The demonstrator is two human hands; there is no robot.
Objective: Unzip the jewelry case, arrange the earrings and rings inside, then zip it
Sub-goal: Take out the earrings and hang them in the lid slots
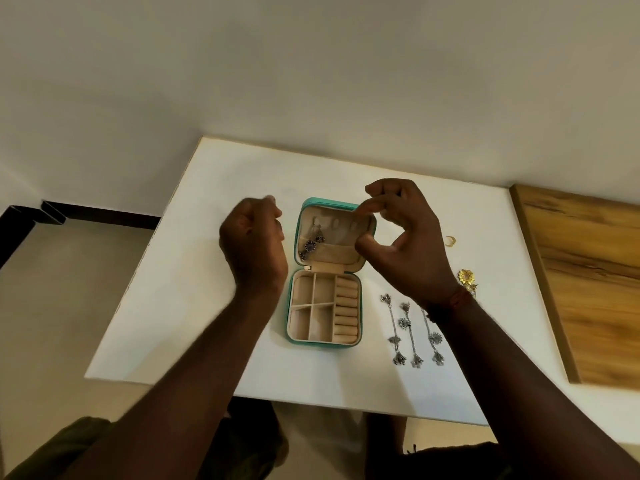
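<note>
The teal jewelry case (289, 308) lies unzipped on the white table (194, 306), its beige lid (334, 252) folded back. A dark dangling earring (311, 242) hangs inside the lid. The compartments and ring rolls (346, 310) hold nothing. My left hand (254, 242) hovers left of the lid, blurred, fingers curled into a fist with nothing visible in it. My right hand (403, 237) hovers over the lid's right side, thumb and fingers loosely bent with a gap between them. Three long silver earrings (412, 334) lie right of the case, with a gold ring (450, 241) and a gold earring (465, 277) further right.
A wooden board (588, 289) lies along the table's right side. A white wall stands behind the table. The table's left and near edges drop to the floor, and my legs show under the near edge.
</note>
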